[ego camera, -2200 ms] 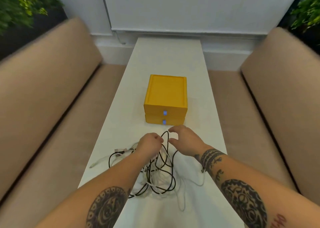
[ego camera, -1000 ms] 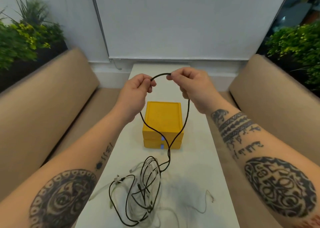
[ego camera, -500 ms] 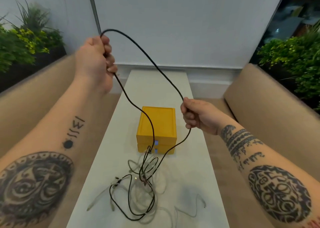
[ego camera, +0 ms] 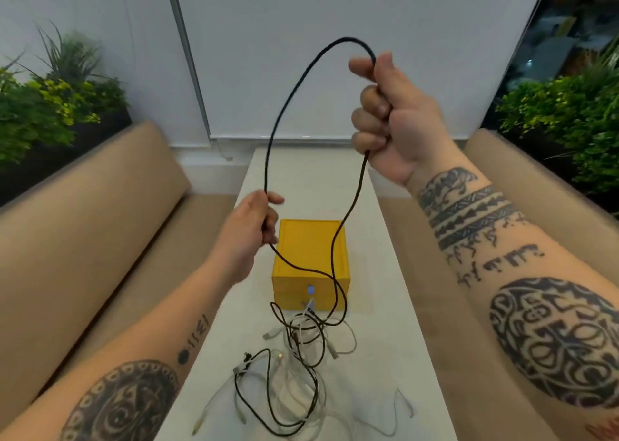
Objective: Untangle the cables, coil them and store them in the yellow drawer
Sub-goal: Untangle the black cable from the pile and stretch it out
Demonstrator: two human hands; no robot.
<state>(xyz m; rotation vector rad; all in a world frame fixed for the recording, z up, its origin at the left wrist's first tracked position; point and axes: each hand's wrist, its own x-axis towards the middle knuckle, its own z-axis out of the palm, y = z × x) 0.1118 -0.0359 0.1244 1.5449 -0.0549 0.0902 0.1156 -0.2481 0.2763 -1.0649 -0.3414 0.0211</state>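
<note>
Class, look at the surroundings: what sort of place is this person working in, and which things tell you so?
Probably a lounge or waiting area, perhaps in an office. Two tan padded benches flank a long narrow white table, with leafy plants behind them and a drawn white blind over the window.

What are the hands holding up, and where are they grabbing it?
Both hold one black cable, along its middle and not by a plug. The right hand grips it up high, the left hand lower down, with a loop between them. Its lower part hangs into the cable pile.

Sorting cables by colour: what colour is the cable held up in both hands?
Black, clearest in the head view.
</note>
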